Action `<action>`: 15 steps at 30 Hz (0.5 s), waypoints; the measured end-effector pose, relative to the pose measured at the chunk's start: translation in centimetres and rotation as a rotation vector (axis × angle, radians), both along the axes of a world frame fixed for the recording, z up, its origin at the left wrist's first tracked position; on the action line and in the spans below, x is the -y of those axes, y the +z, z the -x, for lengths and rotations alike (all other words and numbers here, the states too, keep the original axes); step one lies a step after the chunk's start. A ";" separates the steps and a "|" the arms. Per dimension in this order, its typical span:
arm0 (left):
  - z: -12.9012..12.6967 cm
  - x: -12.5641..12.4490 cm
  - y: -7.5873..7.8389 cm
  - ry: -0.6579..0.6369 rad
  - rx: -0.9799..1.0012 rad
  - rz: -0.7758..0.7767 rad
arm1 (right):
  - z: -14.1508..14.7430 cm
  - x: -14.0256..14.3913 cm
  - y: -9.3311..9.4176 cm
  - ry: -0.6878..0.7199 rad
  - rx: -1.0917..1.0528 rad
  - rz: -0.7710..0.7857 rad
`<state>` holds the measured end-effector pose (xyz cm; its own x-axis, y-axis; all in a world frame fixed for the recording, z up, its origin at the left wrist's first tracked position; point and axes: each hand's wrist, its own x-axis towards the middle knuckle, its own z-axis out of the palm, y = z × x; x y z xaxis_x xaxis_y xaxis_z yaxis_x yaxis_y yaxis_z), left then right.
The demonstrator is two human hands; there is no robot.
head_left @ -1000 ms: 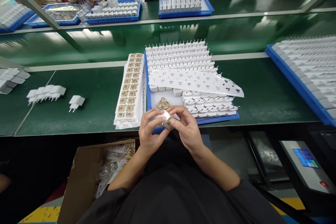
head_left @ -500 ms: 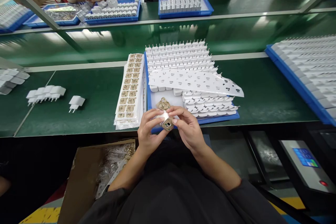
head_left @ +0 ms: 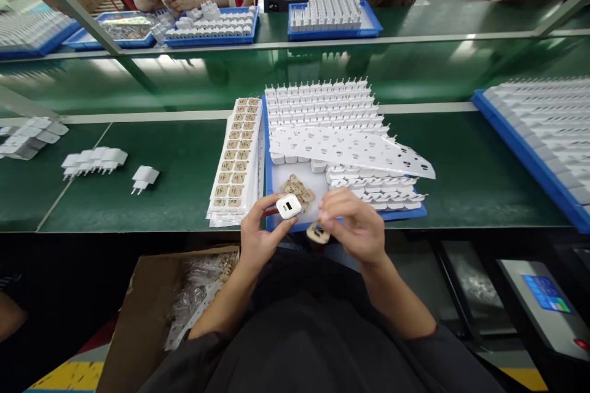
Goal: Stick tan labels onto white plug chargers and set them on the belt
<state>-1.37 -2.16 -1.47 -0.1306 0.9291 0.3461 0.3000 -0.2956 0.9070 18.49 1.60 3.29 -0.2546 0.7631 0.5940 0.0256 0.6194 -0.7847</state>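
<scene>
My left hand pinches a white charger plug between thumb and fingers, its smooth white port face turned up towards me. From the closed fingertips of my right hand hangs a brown, rounded-square paper piece with cut-outs, apart from the charger. Just behind the charger lies a small heap of similar brown pieces inside a blue tray. Rows of white chargers stand in that tray, prongs up. Across them rests a white sheet with punched holes.
Left of the tray is a stack of sheets with brown stickers. Loose chargers sit further left. Another full tray is at right. A cardboard box stands below the bench edge. Co-workers sit beyond the green divider.
The brown piece that covered the charger's port face has come off, and my right hand has drawn it away to the right. The view has shifted slightly.
</scene>
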 end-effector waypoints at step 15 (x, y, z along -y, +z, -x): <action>16.5 -4.9 -0.8 0.682 -0.836 0.051 | 0.2 -3.1 -0.9 -0.302 0.690 -0.255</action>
